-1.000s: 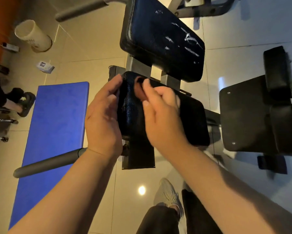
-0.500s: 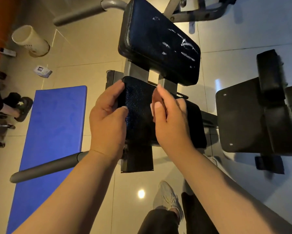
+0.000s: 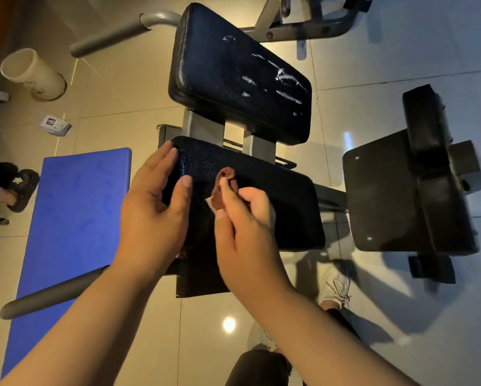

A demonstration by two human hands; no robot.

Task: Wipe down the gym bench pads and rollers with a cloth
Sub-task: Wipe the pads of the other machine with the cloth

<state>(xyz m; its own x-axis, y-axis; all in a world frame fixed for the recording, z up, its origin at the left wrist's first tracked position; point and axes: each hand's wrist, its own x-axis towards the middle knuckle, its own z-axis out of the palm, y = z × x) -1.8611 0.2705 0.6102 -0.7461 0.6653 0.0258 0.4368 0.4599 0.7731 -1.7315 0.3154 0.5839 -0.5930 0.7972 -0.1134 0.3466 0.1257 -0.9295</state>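
Blue mat (image 3: 75,218) on floor, left hand (image 3: 153,215) grip wide, fingers flat on near black pad (image 3: 275,196) left edge, brown cloth (image 3: 224,188) bunched on pad top, pinched in right hand (image 3: 244,227) grip, side pad (image 3: 386,196) apart

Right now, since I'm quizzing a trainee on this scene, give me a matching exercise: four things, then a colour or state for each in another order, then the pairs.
1. cloth
2. far pad
3. floor mat
4. left hand

A. blue, flat on the floor
B. pinched by the right hand on the near pad
C. streaked with white scuffs
D. resting on the near pad's left edge

Pairs: 1-B, 2-C, 3-A, 4-D
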